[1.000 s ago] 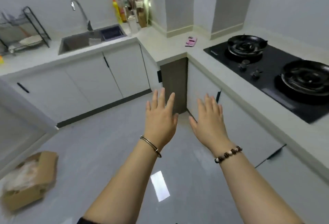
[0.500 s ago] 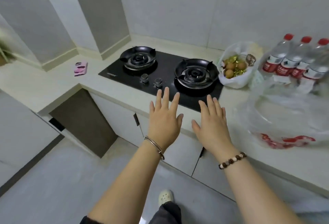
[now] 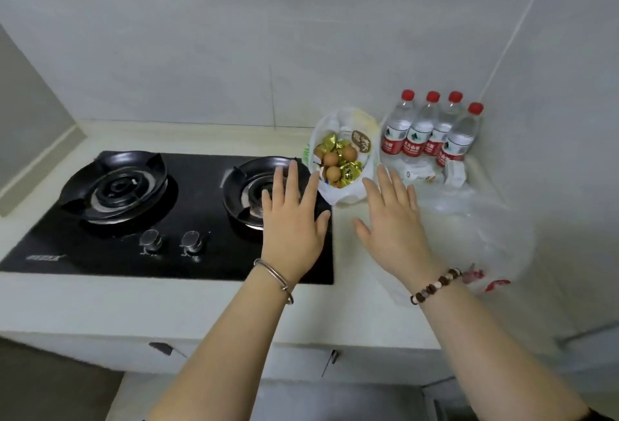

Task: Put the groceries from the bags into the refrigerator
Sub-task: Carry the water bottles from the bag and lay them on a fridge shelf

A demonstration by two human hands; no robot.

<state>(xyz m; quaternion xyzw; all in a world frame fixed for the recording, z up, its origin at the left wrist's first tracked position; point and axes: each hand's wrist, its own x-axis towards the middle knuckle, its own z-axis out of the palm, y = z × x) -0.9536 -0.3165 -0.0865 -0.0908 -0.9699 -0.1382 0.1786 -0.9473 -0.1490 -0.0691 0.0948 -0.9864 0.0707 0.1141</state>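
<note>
A white plastic bag (image 3: pixel 348 191) stands open on the counter beside the hob, holding brown eggs (image 3: pixel 332 158) and gold-wrapped items. To its right several water bottles (image 3: pixel 422 134) with red caps stand against the wall. A large clear plastic bag (image 3: pixel 482 229) lies in front of them. My left hand (image 3: pixel 291 223) hovers with straight fingers over the hob's right burner, just left of the white bag. My right hand (image 3: pixel 395 226) hovers with fingers spread between the two bags. Neither hand holds anything.
A black two-burner gas hob (image 3: pixel 134 226) with two knobs fills the counter's left part. The pale counter (image 3: pixel 201 306) runs to the tiled wall behind. Cabinet doors lie below the counter edge.
The view has swung right from the sink corner and floor to the hob and the bags. Both hands stayed outstretched and now hang over the counter near the bags.
</note>
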